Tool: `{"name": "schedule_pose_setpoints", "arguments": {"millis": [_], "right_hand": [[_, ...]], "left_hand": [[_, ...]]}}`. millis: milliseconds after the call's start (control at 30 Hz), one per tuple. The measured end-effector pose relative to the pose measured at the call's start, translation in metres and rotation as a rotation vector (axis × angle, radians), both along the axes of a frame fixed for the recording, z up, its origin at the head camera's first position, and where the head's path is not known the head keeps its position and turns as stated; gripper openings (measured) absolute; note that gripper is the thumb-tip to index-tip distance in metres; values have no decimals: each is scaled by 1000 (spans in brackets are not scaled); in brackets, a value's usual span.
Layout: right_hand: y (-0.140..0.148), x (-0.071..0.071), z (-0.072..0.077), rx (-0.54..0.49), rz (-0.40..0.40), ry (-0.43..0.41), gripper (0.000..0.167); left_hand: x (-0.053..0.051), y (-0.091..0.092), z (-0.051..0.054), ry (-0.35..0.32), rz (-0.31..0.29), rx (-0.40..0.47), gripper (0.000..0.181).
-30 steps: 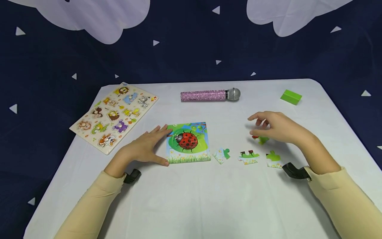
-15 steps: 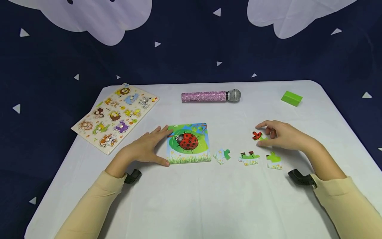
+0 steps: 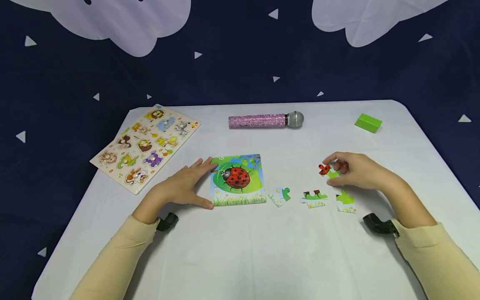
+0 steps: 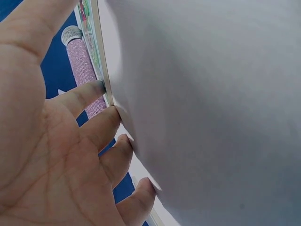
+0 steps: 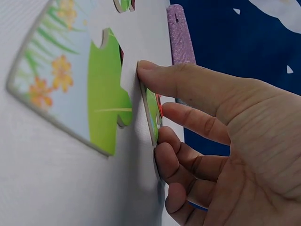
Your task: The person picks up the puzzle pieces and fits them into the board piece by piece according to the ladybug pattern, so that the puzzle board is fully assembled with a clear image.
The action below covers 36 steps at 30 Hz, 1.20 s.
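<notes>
The left hand [image 3: 180, 183] lies with spread fingers at the left edge of the ladybug picture board [image 3: 237, 179]; the left wrist view shows its fingertips along the board's edge. Over to the right, the right hand [image 3: 361, 170] pinches a red-and-green puzzle piece [image 3: 324, 169] between thumb and fingers, low at the tabletop. In the right wrist view the thumb of the right hand [image 5: 211, 122] touches one edge of that piece [image 5: 152, 107], partly hidden by the fingers. Three loose pieces lie in front: one [image 3: 277, 196], a middle one [image 3: 314, 200] and a green-topped one [image 3: 346, 201].
An animal peg board [image 3: 146, 146] lies at the back left. A pink glittery microphone [image 3: 258, 121] is at the back middle, and a green block [image 3: 368, 123] at the back right. A dark cloth with pale shapes hangs behind the white table [image 3: 240, 258].
The right hand has come down and toward the person, and its thumb and fingers have closed around the red-and-green piece. The left hand has stayed at the board's edge.
</notes>
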State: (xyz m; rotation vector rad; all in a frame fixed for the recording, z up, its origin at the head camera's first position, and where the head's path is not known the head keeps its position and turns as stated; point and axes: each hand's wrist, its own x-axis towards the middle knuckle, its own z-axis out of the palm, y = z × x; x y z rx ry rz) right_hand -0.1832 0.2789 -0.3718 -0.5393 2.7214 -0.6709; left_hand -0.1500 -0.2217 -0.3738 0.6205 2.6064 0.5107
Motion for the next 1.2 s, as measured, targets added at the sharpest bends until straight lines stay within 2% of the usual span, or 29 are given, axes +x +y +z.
{"name": "schedule_pose_setpoints", "arguments": {"millis": [333, 867, 1200], "right_hand": [[2, -1, 4, 43, 2, 28, 55], [-4, -6, 4, 48, 22, 1, 46], [-13, -11, 9, 23, 74, 49, 45]], "left_hand": [[-1, 0, 0, 0, 2, 7, 124], [0, 0, 1, -3, 2, 10, 125], [0, 1, 0, -2, 4, 8, 124]]}}
